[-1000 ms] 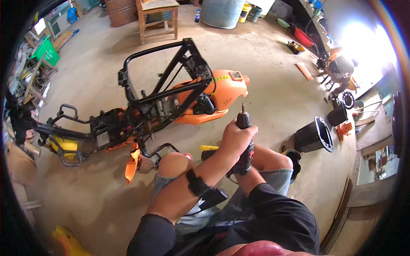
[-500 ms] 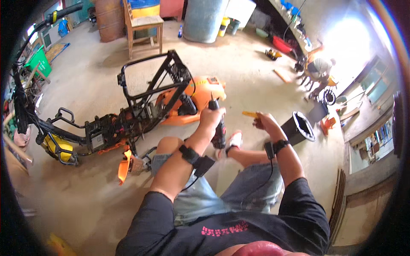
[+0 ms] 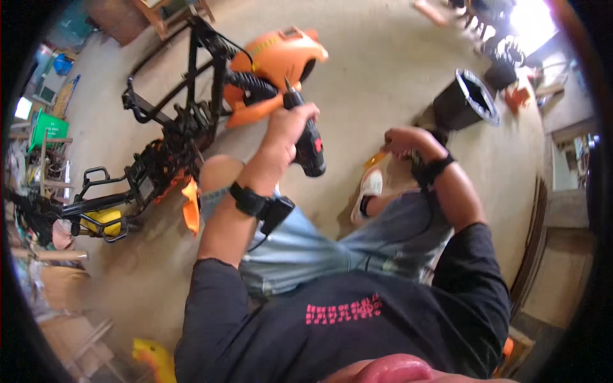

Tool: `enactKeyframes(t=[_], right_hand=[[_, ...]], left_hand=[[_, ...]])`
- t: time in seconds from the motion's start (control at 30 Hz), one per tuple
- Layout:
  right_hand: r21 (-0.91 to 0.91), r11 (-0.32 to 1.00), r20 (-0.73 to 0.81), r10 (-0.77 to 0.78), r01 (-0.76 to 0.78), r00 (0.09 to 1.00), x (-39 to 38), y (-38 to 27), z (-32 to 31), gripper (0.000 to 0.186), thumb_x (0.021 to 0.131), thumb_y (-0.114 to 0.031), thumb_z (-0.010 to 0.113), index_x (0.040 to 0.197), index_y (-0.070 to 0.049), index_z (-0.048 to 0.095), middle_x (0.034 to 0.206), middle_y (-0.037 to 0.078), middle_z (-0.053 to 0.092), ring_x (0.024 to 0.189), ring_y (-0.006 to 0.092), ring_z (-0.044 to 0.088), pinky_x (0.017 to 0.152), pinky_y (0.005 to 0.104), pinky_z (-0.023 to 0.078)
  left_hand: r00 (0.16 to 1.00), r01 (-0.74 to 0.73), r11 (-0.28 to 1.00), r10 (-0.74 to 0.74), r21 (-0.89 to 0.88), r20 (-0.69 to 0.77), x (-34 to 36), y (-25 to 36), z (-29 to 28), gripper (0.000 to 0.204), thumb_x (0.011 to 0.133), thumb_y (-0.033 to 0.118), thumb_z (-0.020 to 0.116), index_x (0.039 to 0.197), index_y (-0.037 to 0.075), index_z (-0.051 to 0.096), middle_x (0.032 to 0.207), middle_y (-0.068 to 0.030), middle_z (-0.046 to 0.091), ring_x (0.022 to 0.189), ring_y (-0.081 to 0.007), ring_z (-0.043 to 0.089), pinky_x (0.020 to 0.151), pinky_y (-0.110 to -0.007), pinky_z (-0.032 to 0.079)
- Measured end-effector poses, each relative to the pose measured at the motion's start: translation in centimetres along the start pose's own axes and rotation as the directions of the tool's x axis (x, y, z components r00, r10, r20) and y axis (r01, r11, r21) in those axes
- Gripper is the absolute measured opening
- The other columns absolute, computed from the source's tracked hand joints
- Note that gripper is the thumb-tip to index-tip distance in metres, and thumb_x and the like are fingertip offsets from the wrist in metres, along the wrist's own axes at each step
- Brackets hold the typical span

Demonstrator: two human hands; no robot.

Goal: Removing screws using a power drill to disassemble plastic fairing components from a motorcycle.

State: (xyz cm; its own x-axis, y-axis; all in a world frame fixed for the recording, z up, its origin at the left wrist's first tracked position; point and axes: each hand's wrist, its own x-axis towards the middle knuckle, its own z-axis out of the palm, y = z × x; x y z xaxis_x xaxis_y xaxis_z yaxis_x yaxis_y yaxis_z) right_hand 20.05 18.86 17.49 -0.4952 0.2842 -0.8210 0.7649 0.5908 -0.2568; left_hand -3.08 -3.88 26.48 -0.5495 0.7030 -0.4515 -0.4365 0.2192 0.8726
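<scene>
Gripping a drill (image 3: 311,152), left hand (image 3: 288,131) — right hand (image 3: 408,139) (holding yellow object (image 3: 375,158)) now nearer shoe (image 3: 371,183)

drill (image 3: 310,148) 1 | yellow tool (image 3: 375,159) 1 | wristbands (image 3: 249,200) 2 | vehicle frame (image 3: 185,127) 1

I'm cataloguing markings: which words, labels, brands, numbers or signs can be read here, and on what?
Black fabric T-shirt: rows of pink numbers, not copied here.
Green plastic bin: pale lettering, too small to read.
Orange plastic shell: yellow strip, too blurred to read.
Black-and-red cordless drill in the left hand: no readable text.
</scene>
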Motion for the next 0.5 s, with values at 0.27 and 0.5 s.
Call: enactKeyframes(t=[0.27, 0.5], right_hand=[[-0.297, 0.948, -0.493, -0.052, -0.112, 0.868, -1.0, 2.8, -2.2, 0.037, 0.078, -0.032, 0.065, 0.087, 0.003, 0.067, 0.083, 0.022, 0.066, 0.077, 0.0380, 0.064, 0.069, 0.0448, 0.050], [-0.231, 0.955, -0.340, 0.098, -0.184, 0.935, -0.3, 3.4, -2.8, 0.040, 0.083, -0.036, 0.061, 0.089, 0.003, 0.067, 0.081, 0.019, 0.067, 0.075, 0.0321, 0.066, 0.069, 0.0401, 0.053]], left_hand=[[0.999, 0.016, 0.999, -0.017, 0.043, 0.031, -0.3, 0.3, -0.4, 0.013, 0.073, 0.014, 0.068, 0.079, 0.004, 0.060, 0.069, -0.0054, 0.062, 0.059, -0.0152, 0.060, 0.057, -0.029, 0.050], [0.999, -0.005, 0.999, 0.003, 0.051, 0.036, 0.2, -0.1, -0.2, 0.012, 0.073, 0.014, 0.068, 0.078, 0.006, 0.060, 0.070, -0.0047, 0.062, 0.060, -0.0147, 0.060, 0.057, -0.030, 0.051]])
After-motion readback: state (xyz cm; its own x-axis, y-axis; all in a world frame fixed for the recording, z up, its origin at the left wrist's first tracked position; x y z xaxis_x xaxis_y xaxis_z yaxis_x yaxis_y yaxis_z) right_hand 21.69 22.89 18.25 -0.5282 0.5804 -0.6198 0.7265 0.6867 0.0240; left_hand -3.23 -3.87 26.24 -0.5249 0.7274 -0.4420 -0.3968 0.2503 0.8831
